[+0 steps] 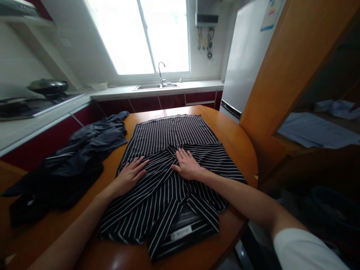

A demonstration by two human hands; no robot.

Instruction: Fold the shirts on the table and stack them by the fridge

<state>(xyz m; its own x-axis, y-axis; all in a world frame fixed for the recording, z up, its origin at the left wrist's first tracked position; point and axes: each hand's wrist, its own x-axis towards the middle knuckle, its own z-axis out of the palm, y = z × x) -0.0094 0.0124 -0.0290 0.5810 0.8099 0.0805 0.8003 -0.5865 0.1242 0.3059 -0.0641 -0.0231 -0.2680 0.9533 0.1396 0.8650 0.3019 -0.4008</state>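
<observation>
A black shirt with white stripes (157, 131) lies spread on the wooden table, its collar toward me and its hem toward the window. Both sleeves are folded inward across the front, their cuffs meeting near the middle. My left hand (132, 172) rests flat on the folded sleeve at the left, fingers apart. Over the cuffs at the centre, my right hand (187, 164) presses flat with its fingers stretched out. A white label (181, 232) shows inside the open collar. Neither hand grips the cloth.
Dark crumpled clothes (84, 146) lie on the table's left side. The round wooden table (239, 150) has a curved right edge. Beyond it are a counter with a sink (149, 87), a wok (47, 86) on the stove, a fridge (247, 56), and papers (317, 129) on a shelf.
</observation>
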